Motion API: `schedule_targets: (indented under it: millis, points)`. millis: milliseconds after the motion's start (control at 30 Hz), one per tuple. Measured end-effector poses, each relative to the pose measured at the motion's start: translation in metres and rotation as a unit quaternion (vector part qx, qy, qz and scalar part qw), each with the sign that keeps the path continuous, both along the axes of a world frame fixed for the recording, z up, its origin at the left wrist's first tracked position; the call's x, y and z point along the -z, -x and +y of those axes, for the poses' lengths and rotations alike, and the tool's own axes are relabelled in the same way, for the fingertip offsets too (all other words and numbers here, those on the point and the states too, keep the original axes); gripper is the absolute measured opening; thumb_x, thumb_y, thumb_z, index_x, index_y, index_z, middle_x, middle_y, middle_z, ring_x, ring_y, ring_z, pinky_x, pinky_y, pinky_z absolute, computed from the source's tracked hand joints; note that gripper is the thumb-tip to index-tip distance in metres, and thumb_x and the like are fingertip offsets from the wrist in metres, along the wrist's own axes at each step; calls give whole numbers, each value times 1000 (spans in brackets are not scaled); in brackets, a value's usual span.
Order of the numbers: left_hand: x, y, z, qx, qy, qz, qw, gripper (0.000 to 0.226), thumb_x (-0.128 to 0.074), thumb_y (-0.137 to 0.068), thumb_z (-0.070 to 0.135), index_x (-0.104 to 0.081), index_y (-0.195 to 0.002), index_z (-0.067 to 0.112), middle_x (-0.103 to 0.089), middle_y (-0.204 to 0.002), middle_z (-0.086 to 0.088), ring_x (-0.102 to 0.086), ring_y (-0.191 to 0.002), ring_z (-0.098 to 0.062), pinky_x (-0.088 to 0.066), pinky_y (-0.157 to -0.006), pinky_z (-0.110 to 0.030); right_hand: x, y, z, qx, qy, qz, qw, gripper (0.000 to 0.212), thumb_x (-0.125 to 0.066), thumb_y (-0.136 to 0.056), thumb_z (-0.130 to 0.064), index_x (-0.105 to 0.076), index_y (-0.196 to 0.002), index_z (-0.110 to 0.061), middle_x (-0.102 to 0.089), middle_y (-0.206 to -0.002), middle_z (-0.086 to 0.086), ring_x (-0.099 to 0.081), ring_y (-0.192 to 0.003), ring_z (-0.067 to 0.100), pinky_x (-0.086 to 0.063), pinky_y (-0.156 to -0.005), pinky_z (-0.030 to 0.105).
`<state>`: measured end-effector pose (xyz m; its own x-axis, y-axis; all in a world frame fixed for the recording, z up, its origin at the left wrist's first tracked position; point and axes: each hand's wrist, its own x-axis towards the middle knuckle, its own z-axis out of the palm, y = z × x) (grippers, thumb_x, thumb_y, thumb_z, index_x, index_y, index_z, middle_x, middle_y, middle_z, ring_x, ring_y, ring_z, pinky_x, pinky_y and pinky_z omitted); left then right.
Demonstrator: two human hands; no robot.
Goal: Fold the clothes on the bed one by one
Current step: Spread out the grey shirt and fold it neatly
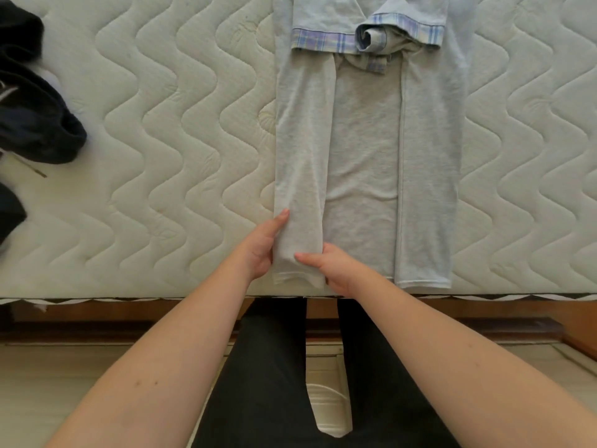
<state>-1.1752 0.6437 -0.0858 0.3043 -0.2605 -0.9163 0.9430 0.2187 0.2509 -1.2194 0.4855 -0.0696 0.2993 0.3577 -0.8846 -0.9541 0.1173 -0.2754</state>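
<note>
garment: grey shirt [365, 150] with plaid cuffs, lying flat on mattress [161, 124], centre-right of frame, hem at near edge of bed.
fold state: both side panels turned in over the middle; sleeves crossed at top of frame, plaid cuffs showing.
left hand [258, 250]: lower centre; fingers tucked under outer edge of left panel near hem, thumb straight along the top; holds the fabric.
right hand [329, 265]: just beside left, on inner edge of same panel; thumb on top, fingers curled beneath; pinches the fabric.
progress: lengthwise folds look done; crosswise fold hem-to-collar not yet made.
remaining: dark clothes [35, 108] heaped at left edge of frame, unfolded; judged next after shirt.
estimate: first garment roughly half folded; task early.
</note>
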Motion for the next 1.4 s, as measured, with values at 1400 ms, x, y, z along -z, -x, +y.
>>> schedule_targets:
  millis: [1400]
  points:
    - [-134, 63, -11, 421, -477, -515, 574, 32, -87, -63, 2, -77, -91, 15, -61, -79, -9, -58, -71, -32, -43, -64, -39, -117, 76, -192, -300, 598, -445, 596, 42, -77, -72, 1, -70, -109, -18, -69, -99, 2, -61, -75, 25, -32, -78, 38]
